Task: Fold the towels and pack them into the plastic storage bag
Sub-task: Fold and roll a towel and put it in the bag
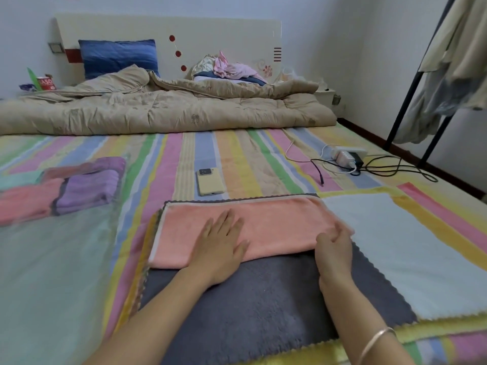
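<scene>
Bed (pixel 237 159), striped sheet, seen from the foot.
Far end: beige quilt (pixel 163 111) bunched across; blue pillow (pixel 118 57) against the headboard (pixel 210 35); clothes (pixel 229 69) in a heap. Middle: phone (pixel 210 181) face down, power strip (pixel 347 155) with cables well to its right. Left: clear bag (pixel 52 259) holding folded towels (pixel 79 188). Near edge: grey towel (pixel 250 299) spread flat, pink towel (pixel 263 225) folded across its far half; white towel (pixel 395 246) touching its right edge.

grey towel (pixel 250 312) partly covered, clothes rack (pixel 407 101) cropped
</scene>
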`<state>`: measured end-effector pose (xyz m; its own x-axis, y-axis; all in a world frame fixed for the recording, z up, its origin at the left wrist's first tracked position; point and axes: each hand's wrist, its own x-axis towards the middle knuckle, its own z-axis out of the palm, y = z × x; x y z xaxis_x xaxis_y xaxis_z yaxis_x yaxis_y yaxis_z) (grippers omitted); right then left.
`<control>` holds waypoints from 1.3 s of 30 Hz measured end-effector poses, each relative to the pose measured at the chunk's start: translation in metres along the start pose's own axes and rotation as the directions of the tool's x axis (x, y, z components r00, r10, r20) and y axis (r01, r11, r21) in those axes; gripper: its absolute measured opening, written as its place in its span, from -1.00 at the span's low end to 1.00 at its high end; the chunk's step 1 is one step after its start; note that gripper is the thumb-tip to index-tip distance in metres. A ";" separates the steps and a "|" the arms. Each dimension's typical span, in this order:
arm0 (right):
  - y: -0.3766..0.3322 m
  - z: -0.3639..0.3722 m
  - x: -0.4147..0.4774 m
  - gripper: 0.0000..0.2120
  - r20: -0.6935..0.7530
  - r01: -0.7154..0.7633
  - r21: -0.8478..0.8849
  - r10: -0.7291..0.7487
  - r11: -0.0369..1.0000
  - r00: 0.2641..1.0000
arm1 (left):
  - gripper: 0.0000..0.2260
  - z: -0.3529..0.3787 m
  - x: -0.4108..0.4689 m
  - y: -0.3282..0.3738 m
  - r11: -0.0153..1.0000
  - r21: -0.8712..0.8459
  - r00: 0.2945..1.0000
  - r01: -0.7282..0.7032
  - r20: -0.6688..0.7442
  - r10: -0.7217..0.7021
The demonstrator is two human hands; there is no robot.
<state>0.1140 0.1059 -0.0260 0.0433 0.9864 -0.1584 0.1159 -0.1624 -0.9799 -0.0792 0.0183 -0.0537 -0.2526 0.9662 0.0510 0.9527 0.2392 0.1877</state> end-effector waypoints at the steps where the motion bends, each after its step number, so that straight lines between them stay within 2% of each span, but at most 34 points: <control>1: -0.002 0.001 0.001 -0.40 0.002 0.095 -0.120 -0.095 0.988 0.995 | -0.41 -0.004 -0.003 -0.002 0.986 -0.164 0.998 0.001 -0.059 -0.011; 2: -0.005 0.003 0.002 -0.40 0.038 0.207 -0.241 -0.204 0.948 0.978 | -0.58 -0.008 -0.008 -0.004 0.926 -0.378 0.986 0.013 -0.147 -0.074; 3: -0.008 0.006 0.001 -0.42 0.105 0.331 -0.350 -0.315 0.876 0.943 | -0.71 -0.013 -0.011 -0.007 0.814 -0.580 0.955 0.031 -0.225 -0.196; 4: -0.010 0.013 0.000 -0.43 0.187 0.446 -0.430 -0.406 0.785 0.895 | -0.75 -0.020 -0.014 -0.010 0.673 -0.738 0.908 0.059 -0.240 -0.343; 5: -0.014 0.022 -0.005 -0.43 0.272 0.545 -0.478 -0.475 0.689 0.837 | -0.74 -0.028 -0.015 -0.016 0.508 -0.855 0.867 0.107 -0.170 -0.468; 6: -0.016 0.033 -0.012 -0.43 0.352 0.635 -0.492 -0.532 0.595 0.770 | -0.75 -0.035 -0.015 -0.023 0.320 -0.931 0.838 0.177 -0.028 -0.545; 7: -0.019 0.046 -0.021 -0.41 0.435 0.724 -0.473 -0.582 0.501 0.687 | -0.76 -0.043 -0.015 -0.030 0.115 -0.962 0.818 0.246 0.143 -0.558; 9: -0.021 0.071 -0.043 -0.38 0.597 0.851 -0.379 -0.607 0.363 0.525 | -0.73 -0.055 -0.016 -0.048 -0.231 -0.911 0.787 0.341 0.411 -0.460; 10: -0.019 0.082 -0.054 -0.36 0.679 0.894 -0.318 -0.582 0.315 0.447 | -0.69 -0.060 -0.017 -0.056 -0.343 -0.864 0.777 0.368 0.489 -0.398; 11: -0.018 0.091 -0.067 -0.35 0.764 0.926 -0.262 -0.527 0.272 0.371 | -0.64 -0.063 -0.017 -0.064 -0.409 -0.826 0.770 0.388 0.534 -0.348; 12: -0.016 0.098 -0.076 -0.35 0.835 0.945 -0.216 -0.454 0.247 0.309 | -0.61 -0.065 -0.017 -0.069 -0.430 -0.804 0.771 0.410 0.557 -0.308; 14: -0.009 0.104 -0.089 -0.39 0.925 0.951 -0.142 -0.306 0.274 0.226 | -0.58 -0.064 -0.014 -0.076 -0.375 -0.801 0.767 0.468 0.578 -0.278; 16: -0.006 0.102 -0.091 -0.51 0.939 0.923 -0.061 -0.293 0.380 0.182 | -0.62 -0.062 -0.009 -0.078 -0.255 -0.827 0.765 0.500 0.560 -0.317; 17: -0.007 0.098 -0.090 -0.58 0.932 0.895 -0.029 -0.312 0.445 0.185 | -0.67 -0.059 -0.006 -0.079 -0.181 -0.849 0.770 0.497 0.527 -0.360; 18: -0.009 0.094 -0.087 -0.62 0.918 0.861 -0.016 -0.334 0.509 0.215 | -0.73 -0.055 -0.003 -0.080 -0.082 -0.871 0.776 0.485 0.472 -0.419; 20: -0.012 0.082 -0.078 -0.62 0.861 0.801 -0.018 -0.397 0.598 0.316 | -0.76 -0.043 0.003 -0.081 0.194 -0.875 0.800 0.443 0.288 -0.527; 22: -0.014 0.073 -0.066 -0.59 0.800 0.795 -0.054 -0.450 0.604 0.396 | -0.82 -0.036 0.006 -0.078 0.461 -0.786 0.806 0.412 0.079 -0.587; 24: -0.015 0.068 -0.055 -0.60 0.741 0.829 -0.100 -0.515 0.550 0.431 | -0.86 -0.036 0.005 -0.073 0.588 -0.706 0.800 0.395 -0.051 -0.598; 28: -0.017 0.066 -0.041 -0.60 0.713 0.853 -0.183 -0.532 0.488 0.457 | -0.85 -0.041 -0.006 -0.079 0.643 -0.700 0.804 0.311 -0.167 -0.571; 33: -0.024 0.082 -0.039 -0.59 0.736 0.870 -0.277 -0.492 0.408 0.465 | -0.89 -0.044 -0.022 -0.100 0.639 -0.688 0.766 0.343 -0.189 -0.615; 36: -0.022 0.102 -0.037 -0.52 0.777 0.874 -0.382 -0.408 0.301 0.480 | -0.87 -0.043 -0.027 -0.106 0.614 -0.709 0.761 0.347 -0.170 -0.626; 38: -0.015 0.111 -0.033 -0.40 0.792 0.848 -0.476 -0.306 0.232 0.528 | -0.82 -0.042 -0.028 -0.108 0.614 -0.707 0.762 0.351 -0.166 -0.627; 39: -0.010 0.114 -0.031 -0.40 0.792 0.827 -0.523 -0.240 0.208 0.561 | -0.80 -0.040 -0.028 -0.109 0.616 -0.704 0.759 0.354 -0.168 -0.629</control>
<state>-0.0013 0.0795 -0.0248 -0.7893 0.6119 0.0504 0.5788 0.7690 -0.2714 -0.1826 -0.0385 -0.0362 -0.8191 0.5672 0.0856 0.3779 0.4214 0.8244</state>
